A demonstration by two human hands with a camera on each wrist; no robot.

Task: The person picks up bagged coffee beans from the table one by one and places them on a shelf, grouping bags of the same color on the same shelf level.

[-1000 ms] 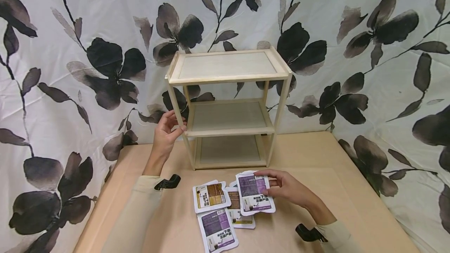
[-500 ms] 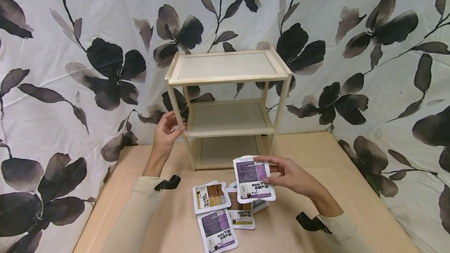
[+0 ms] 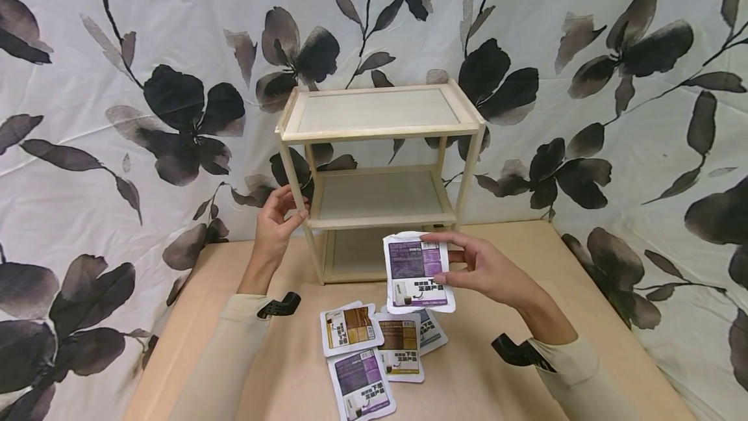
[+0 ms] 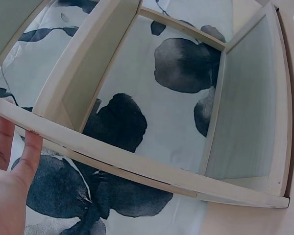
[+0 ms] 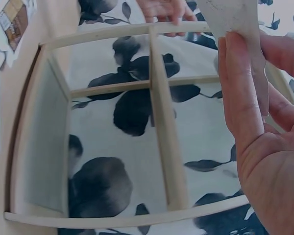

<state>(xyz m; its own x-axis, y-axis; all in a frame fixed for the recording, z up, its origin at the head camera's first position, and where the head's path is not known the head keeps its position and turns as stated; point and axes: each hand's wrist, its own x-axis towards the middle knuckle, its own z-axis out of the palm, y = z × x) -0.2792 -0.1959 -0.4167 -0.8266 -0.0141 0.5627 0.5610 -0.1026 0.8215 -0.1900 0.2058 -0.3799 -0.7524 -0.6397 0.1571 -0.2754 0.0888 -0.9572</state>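
My right hand (image 3: 491, 268) pinches a flat white packet with a purple label (image 3: 416, 275) by its right edge, thumb in front and fingers behind. It holds the packet upright before the lowest level of a three-tier wooden shelf (image 3: 380, 218). In the right wrist view the packet (image 5: 240, 17) appears nearly edge-on between thumb and fingers. My left hand (image 3: 277, 226) grips the shelf's left front post at the middle tier. In the left wrist view, fingers of that hand (image 4: 10, 181) pass behind the pale post (image 4: 112, 154).
On the table (image 3: 497, 369) in front of the shelf lie several overlapping packets: a brown-labelled one (image 3: 350, 330), a second brown one (image 3: 400, 346), a purple one (image 3: 362, 383) and a blue-grey one (image 3: 431, 332). A floral cloth (image 3: 374, 18) hangs behind.
My right hand has lifted the purple packet off the pile and moved it up toward the shelf, uncovering the blue-grey packet. The left hand stays on the post.
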